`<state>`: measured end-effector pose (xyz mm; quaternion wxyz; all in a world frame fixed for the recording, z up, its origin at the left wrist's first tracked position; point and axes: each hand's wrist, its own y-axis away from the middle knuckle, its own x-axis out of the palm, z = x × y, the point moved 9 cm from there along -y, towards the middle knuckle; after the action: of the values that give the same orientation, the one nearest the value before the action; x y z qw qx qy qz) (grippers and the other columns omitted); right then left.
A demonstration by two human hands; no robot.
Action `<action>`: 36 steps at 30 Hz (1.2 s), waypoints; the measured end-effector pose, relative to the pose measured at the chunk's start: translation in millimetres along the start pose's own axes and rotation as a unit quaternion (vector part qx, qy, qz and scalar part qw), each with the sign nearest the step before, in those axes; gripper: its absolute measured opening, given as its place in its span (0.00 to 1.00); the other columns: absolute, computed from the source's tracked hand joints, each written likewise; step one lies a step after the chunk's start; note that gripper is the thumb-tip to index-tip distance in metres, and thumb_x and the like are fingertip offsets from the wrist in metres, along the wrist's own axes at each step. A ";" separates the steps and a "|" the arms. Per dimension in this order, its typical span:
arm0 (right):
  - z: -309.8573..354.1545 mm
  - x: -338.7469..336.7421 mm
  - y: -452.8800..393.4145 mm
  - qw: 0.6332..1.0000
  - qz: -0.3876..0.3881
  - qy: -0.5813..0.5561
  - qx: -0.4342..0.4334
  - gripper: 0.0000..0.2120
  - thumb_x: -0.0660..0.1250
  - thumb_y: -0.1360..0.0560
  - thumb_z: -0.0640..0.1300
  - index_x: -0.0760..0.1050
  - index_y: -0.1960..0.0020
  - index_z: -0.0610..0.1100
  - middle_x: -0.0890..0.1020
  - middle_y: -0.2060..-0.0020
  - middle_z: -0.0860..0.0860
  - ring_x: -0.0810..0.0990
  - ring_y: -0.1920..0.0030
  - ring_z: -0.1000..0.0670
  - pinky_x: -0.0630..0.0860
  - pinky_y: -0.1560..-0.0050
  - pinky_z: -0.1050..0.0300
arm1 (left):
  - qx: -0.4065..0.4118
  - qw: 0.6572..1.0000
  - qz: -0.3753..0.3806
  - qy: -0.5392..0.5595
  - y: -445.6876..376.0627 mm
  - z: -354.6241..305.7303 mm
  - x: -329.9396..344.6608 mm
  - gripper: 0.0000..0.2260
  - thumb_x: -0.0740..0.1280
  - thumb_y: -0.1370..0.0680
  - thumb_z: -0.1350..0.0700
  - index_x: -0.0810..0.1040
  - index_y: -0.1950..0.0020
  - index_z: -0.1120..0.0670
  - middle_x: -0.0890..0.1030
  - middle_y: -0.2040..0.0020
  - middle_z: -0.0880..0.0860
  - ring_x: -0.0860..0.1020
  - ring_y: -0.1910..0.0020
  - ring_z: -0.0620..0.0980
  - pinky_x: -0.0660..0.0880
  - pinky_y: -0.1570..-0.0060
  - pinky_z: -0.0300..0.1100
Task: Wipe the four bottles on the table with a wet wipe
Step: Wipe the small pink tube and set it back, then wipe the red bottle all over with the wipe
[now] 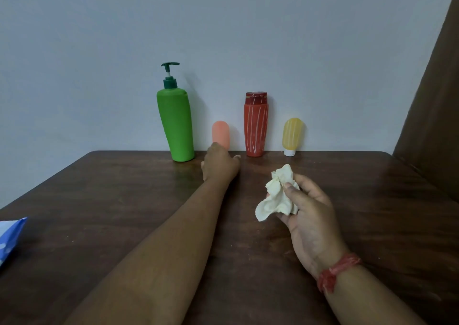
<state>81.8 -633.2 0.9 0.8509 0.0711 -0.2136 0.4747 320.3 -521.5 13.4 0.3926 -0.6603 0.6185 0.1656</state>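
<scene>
Four bottles stand in a row against the wall at the table's far edge: a tall green pump bottle [175, 125], a small orange bottle [220, 132], a red bottle with white stripes [255, 125] and a small yellow bottle [292, 135] on its white cap. My left hand [219, 163] is stretched out at the orange bottle's base and hides its lower part. Its thumb is spread to the right, apart from the bottle, and the fingers are hidden. My right hand [305, 207] holds a crumpled white wet wipe [278, 195] above the table, nearer to me.
The dark wooden table [124, 200] runs back to a pale wall. A blue-and-white wipe pack [8, 237] lies at the left edge. A brown curtain [432, 101] hangs at the right. A red thread band is on my right wrist.
</scene>
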 end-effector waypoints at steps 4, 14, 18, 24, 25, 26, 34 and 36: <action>-1.2 -0.1 -0.3 1.000 -0.005 -0.007 0.001 0.12 0.61 0.19 0.36 0.80 0.41 0.45 0.85 0.48 0.47 0.84 0.46 0.46 0.80 0.52 0.49 | 0.048 0.995 0.052 0.076 8.5 -23.2 14.8 0.24 0.75 0.24 0.49 0.70 0.35 0.56 0.78 0.41 0.54 0.78 0.45 0.52 0.79 0.43 0.49; -6.1 -7.1 -4.7 0.999 -0.028 -0.040 0.000 0.13 0.62 0.19 0.35 0.79 0.40 0.47 0.84 0.47 0.48 0.85 0.48 0.47 0.80 0.57 0.51 | 0.081 0.980 0.115 0.143 -7.0 -47.1 40.7 0.32 0.76 0.25 0.52 0.62 0.28 0.57 0.76 0.33 0.56 0.77 0.36 0.56 0.76 0.38 0.52; -3.0 -5.8 -3.9 0.999 -0.019 -0.011 -0.027 0.12 0.63 0.20 0.34 0.78 0.42 0.47 0.85 0.49 0.50 0.85 0.49 0.48 0.81 0.57 0.50 | 0.095 0.982 0.115 0.120 -11.6 -52.5 45.5 0.27 0.74 0.24 0.51 0.64 0.33 0.56 0.78 0.35 0.56 0.79 0.40 0.57 0.78 0.41 0.55; -3.3 -7.6 -5.3 0.998 -0.029 0.035 -0.036 0.07 0.67 0.22 0.36 0.78 0.48 0.46 0.85 0.52 0.50 0.85 0.52 0.49 0.80 0.62 0.55 | 0.089 0.977 0.126 0.146 -9.9 -51.6 46.6 0.21 0.74 0.25 0.52 0.74 0.34 0.55 0.82 0.41 0.54 0.81 0.45 0.54 0.79 0.42 0.54; -3.4 -7.5 -5.1 0.998 -0.026 0.041 -0.035 0.06 0.67 0.22 0.36 0.79 0.49 0.45 0.86 0.53 0.50 0.85 0.52 0.49 0.80 0.63 0.55 | 0.084 0.974 0.133 0.162 -6.3 -50.1 45.3 0.21 0.74 0.24 0.52 0.74 0.34 0.55 0.83 0.41 0.53 0.81 0.45 0.53 0.79 0.42 0.54; -3.2 -7.3 -4.9 0.998 -0.023 0.045 -0.035 0.06 0.67 0.22 0.36 0.79 0.50 0.45 0.86 0.54 0.49 0.85 0.53 0.49 0.79 0.63 0.55 | 0.081 0.970 0.142 0.179 -0.5 -49.7 42.8 0.20 0.73 0.24 0.53 0.74 0.34 0.55 0.82 0.41 0.53 0.81 0.45 0.52 0.79 0.43 0.52; -2.3 2.1 -0.9 0.998 -0.008 -0.050 0.042 0.20 0.58 0.17 0.51 0.81 0.46 0.37 0.86 0.52 0.44 0.85 0.49 0.47 0.80 0.46 0.52 | 0.056 0.932 0.189 0.303 86.7 -34.5 -11.2 0.19 0.71 0.22 0.55 0.74 0.32 0.54 0.82 0.40 0.52 0.82 0.44 0.48 0.78 0.51 0.38; -2.9 4.9 2.8 0.997 -0.011 -0.057 0.056 0.20 0.58 0.17 0.49 0.81 0.48 0.34 0.86 0.53 0.42 0.85 0.51 0.47 0.80 0.47 0.53 | 0.054 0.923 0.194 0.327 111.6 -26.3 -28.2 0.16 0.72 0.22 0.56 0.77 0.35 0.51 0.84 0.41 0.49 0.83 0.45 0.45 0.78 0.48 0.39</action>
<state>82.6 -627.0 0.1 0.8370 0.1480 -0.2337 0.4721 202.5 -513.0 15.0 0.1637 -0.5228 0.8363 -0.0208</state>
